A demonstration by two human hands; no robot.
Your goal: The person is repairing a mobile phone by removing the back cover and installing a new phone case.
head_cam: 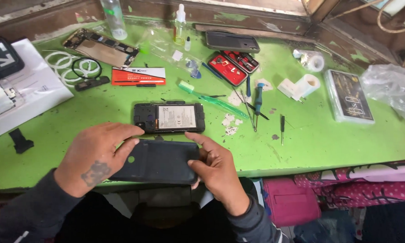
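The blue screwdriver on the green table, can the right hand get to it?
Probably yes. The blue screwdriver lies in the open beyond the right hand, nothing blocking the way. But that hand holds the black back cover.

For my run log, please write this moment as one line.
left hand: holds back cover | right hand: holds back cover | open phone: on table, behind cover

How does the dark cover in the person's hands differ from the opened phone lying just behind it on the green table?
The back cover is plain and dark, while the opened phone shows a pale battery and inner parts. The back cover is held at both ends by the left hand and right hand; the opened phone lies flat and untouched on the table. Both are dark rectangles of similar size.
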